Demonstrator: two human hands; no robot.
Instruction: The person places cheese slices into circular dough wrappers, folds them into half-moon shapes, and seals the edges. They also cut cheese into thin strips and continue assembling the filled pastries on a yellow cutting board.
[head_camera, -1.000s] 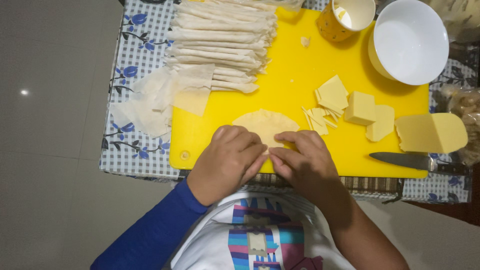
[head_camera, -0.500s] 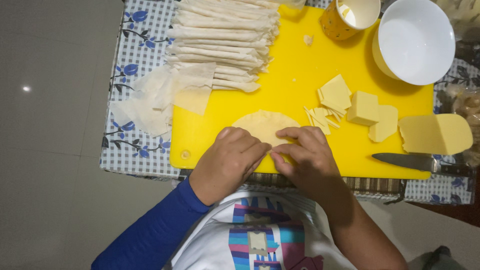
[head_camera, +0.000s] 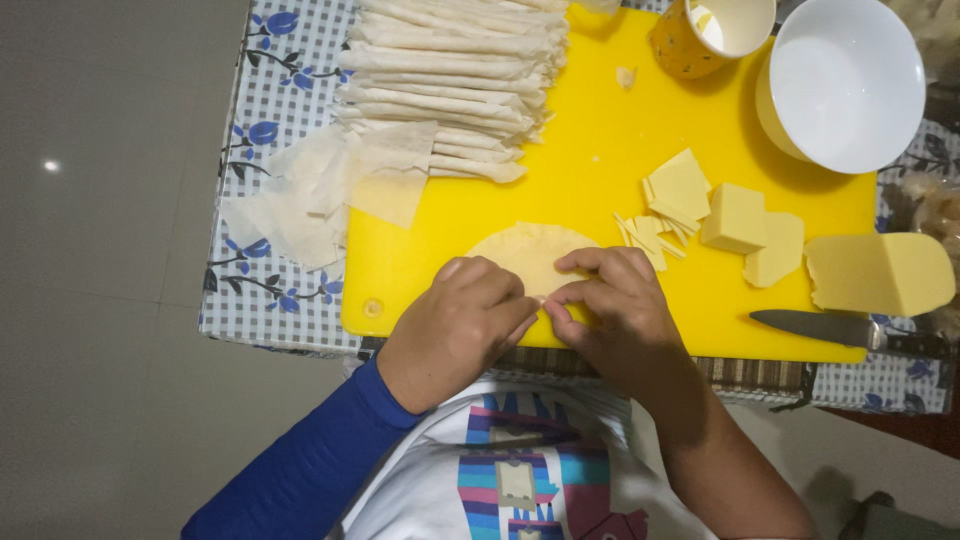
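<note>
1. Left of the yellow cutting board (head_camera: 600, 130), loose pastry sheets (head_camera: 300, 195) lie crumpled on the checked tablecloth (head_camera: 270, 90), overlapping the board's left edge.
2. At the board's far left, a stack of rolled pastry sticks (head_camera: 455, 80) lies in rows.
3. At the board's near edge, the left hand (head_camera: 455, 330) is curled knuckles-up, fingertips pressing the near rim of the round dough disc (head_camera: 525, 250).
4. The right hand (head_camera: 610, 310) touches the left, its fingers bent and pinching the same rim; the disc lies flat on the board, half covered by both hands.
5. Compared with half a second ago, both hands sit in almost the same place on the disc; nothing else on the board has shifted.
6. Right of the disc lie cheese slices (head_camera: 680, 190) and thin strips, then a cheese block (head_camera: 880, 272).
7. At the board's near right corner rests a knife (head_camera: 850, 330); at its far right stand a paper cup (head_camera: 715, 30) and a white bowl (head_camera: 845, 85).
</note>
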